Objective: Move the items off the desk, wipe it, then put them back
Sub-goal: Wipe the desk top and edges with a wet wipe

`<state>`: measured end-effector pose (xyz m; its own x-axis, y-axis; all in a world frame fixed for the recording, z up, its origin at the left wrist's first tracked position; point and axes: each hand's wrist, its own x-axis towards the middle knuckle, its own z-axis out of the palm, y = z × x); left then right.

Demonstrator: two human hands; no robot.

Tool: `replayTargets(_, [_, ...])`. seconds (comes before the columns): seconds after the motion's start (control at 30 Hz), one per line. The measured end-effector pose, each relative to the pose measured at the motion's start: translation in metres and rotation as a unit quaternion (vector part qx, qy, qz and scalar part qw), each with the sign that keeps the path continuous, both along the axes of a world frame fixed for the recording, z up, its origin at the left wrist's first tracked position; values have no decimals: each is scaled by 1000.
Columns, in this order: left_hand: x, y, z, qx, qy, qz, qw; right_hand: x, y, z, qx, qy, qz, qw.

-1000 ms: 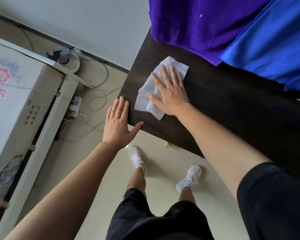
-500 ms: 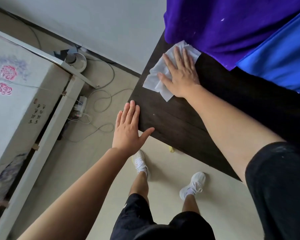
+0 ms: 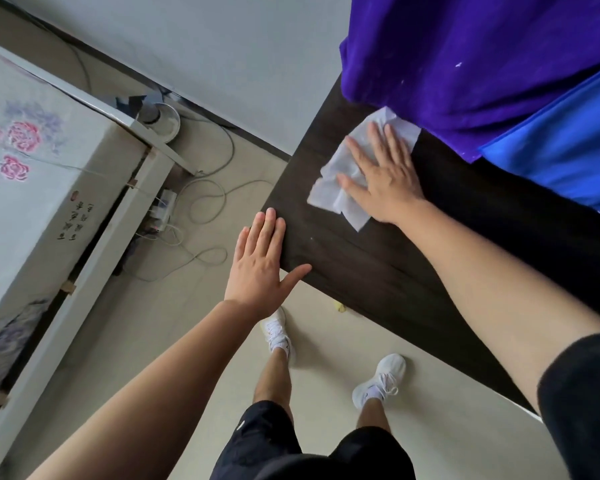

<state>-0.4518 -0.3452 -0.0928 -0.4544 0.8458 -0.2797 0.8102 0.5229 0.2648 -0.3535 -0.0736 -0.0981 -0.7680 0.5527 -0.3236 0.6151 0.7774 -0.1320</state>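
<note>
A dark wooden desk (image 3: 371, 268) runs from the upper middle to the lower right. My right hand (image 3: 385, 178) lies flat with straight fingers on a white wipe (image 3: 333, 188), pressing it onto the desk near the far left corner, close to the purple cloth. My left hand (image 3: 260, 268) rests flat on the desk's near left corner, fingers straight along the edge and thumb spread across the front edge. No items stand on the bare part of the desk.
Purple cloth (image 3: 465, 57) and blue cloth (image 3: 561, 154) hang over the desk's far side. Left of the desk, a power strip (image 3: 161, 209) and loose cables (image 3: 205, 202) lie on the floor beside a white flowered cabinet (image 3: 32, 188). My feet stand below.
My right hand has slid the wipe from the desk's left middle toward the far corner by the purple cloth. My left hand has stayed at the near corner.
</note>
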Motion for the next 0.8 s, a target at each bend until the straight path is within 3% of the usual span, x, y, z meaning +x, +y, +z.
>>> replayTargets(0.13, [0, -1, -4, 10, 15, 0, 1000, -76, 6, -5, 15, 20, -43, 999])
replayTargets(0.27, [1, 0, -2, 7, 11, -3, 1000, -94, -16, -7, 7, 28, 2, 1000])
replayTargets(0.43, [-2, 3, 6, 0, 10, -13, 1000, 0, -43, -7, 23, 8, 15, 1000])
replayTargets(0.63, [-16, 3, 14, -17, 0, -57, 998, 129, -65, -3, 27, -43, -132, 990])
replayTargets(0.7, [-31, 2, 16, -3, 6, -90, 996, 134, -85, -2, 32, -37, -142, 989])
replayTargets(0.8, [-60, -4, 17, 20, 9, -110, 994, 98, -121, -3, 29, 1, -77, 997])
